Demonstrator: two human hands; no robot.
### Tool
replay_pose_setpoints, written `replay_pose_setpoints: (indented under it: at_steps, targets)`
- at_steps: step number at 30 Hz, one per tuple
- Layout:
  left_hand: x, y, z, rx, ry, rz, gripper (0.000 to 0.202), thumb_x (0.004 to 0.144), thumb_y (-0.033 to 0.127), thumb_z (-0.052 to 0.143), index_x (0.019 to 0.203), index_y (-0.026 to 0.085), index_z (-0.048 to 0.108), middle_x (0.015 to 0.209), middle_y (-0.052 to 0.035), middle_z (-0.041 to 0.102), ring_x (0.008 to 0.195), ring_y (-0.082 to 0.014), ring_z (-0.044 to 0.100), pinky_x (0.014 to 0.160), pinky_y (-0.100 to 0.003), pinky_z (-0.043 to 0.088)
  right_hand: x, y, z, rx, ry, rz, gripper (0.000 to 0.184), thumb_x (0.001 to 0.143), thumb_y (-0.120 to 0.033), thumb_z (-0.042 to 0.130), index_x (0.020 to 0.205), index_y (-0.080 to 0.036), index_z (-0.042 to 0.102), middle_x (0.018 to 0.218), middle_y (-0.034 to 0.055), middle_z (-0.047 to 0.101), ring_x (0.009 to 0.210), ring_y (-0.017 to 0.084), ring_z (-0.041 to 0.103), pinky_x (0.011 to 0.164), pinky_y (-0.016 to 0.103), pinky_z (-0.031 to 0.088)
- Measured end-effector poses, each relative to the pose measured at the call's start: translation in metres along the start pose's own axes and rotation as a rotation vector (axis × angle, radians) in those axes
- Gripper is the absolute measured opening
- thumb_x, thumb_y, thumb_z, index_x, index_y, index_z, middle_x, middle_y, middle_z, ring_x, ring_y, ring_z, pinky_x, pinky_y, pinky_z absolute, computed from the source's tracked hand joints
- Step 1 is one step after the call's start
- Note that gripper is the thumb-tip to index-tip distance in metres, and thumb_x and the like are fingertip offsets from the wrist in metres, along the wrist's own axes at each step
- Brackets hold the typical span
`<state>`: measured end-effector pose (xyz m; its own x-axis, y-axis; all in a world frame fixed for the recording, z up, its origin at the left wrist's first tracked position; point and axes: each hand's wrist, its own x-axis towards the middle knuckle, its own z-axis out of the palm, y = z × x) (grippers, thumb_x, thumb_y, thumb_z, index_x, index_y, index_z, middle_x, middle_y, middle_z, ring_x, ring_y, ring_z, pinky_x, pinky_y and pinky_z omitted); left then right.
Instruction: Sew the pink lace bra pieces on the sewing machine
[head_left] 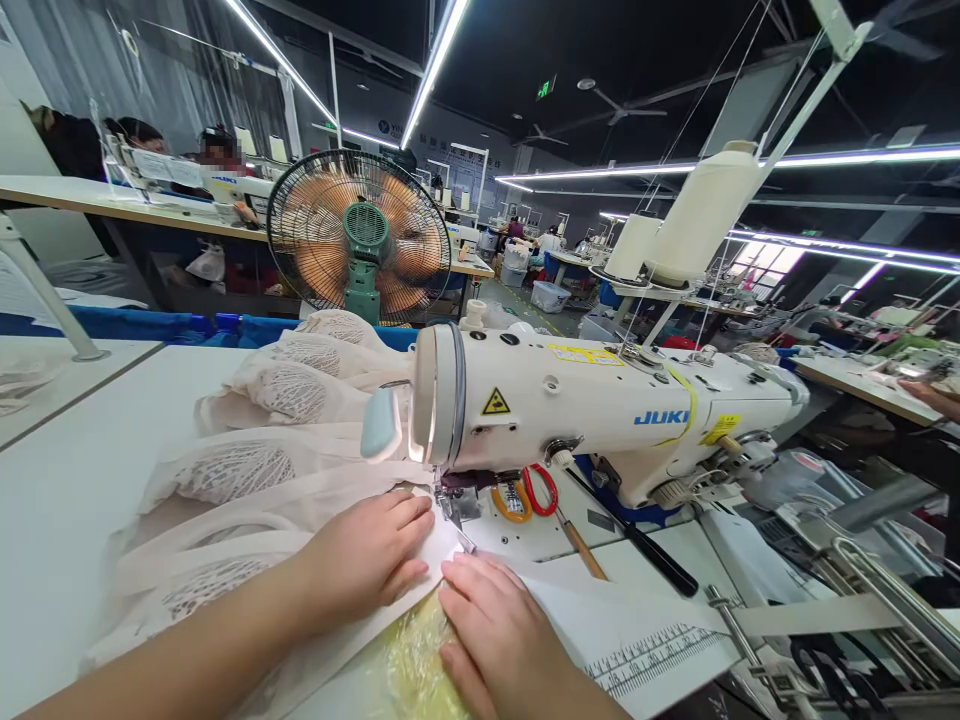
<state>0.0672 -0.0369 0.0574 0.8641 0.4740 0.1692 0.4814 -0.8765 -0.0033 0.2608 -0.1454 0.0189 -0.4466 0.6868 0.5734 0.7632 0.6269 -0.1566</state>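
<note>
Both hands lie flat, fingers together, on the pale pink lace-trimmed fabric [300, 500] at the white sewing machine's [600, 410] presser foot [454, 505]. The left hand [367, 560] and right hand [495, 640] sit close to the needle; a slip risks a pricked fingertip or skewed seam.

Machine [600, 410] sits right on the table [67, 480], fabric [262, 470] piled left of it, fan [360, 235] behind. Both hands [371, 555] (flat on the fabric) lie before the needle [454, 505]; scissors [538, 490] under the machine's arm.
</note>
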Motion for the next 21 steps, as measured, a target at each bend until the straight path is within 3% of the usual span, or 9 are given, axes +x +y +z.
replay_pose_setpoints:
  at_steps: [7, 14, 19, 21]
  targets:
    - [0.000, -0.008, 0.015, -0.001, 0.094, 0.029, 0.033, 0.087, 0.032, 0.047, 0.111, 0.014, 0.061, 0.117, -0.0134, 0.065, 0.105, -0.0295, 0.058, 0.088, -0.040, 0.050, -0.002, 0.001, 0.005, 0.006, 0.054, 0.019, 0.027, 0.089, -0.026, 0.045, 0.110, -0.017, 0.058, 0.121, 0.0075, 0.064, 0.114, 0.021, 0.058, 0.105, 0.035, 0.044]
    - [0.000, -0.013, 0.018, 0.007, 0.109, 0.016, 0.034, 0.088, 0.032, 0.045, 0.113, 0.016, 0.060, 0.115, -0.0130, 0.065, 0.104, -0.0292, 0.059, 0.087, -0.041, 0.049, -0.004, 0.003, 0.008, 0.010, 0.069, 0.027, 0.030, 0.089, -0.029, 0.046, 0.114, -0.018, 0.058, 0.124, 0.0066, 0.063, 0.116, 0.021, 0.057, 0.104, 0.033, 0.045]
    - [0.004, -0.023, 0.018, -0.025, 0.142, 0.035, 0.032, 0.089, 0.034, 0.046, 0.109, 0.016, 0.062, 0.111, -0.0137, 0.066, 0.102, -0.0301, 0.059, 0.086, -0.041, 0.050, -0.007, 0.004, 0.014, -0.019, -0.023, 0.042, 0.031, 0.087, -0.030, 0.049, 0.113, -0.018, 0.057, 0.129, 0.0085, 0.059, 0.122, 0.022, 0.052, 0.105, 0.034, 0.044]
    - [0.006, -0.024, 0.014, -0.029, 0.135, 0.051, 0.032, 0.089, 0.034, 0.045, 0.108, 0.015, 0.063, 0.111, -0.0144, 0.066, 0.102, -0.0306, 0.059, 0.087, -0.042, 0.049, -0.007, 0.007, 0.016, -0.022, 0.015, 0.026, 0.030, 0.087, -0.031, 0.048, 0.113, -0.018, 0.057, 0.128, 0.0080, 0.061, 0.121, 0.022, 0.053, 0.103, 0.033, 0.046]
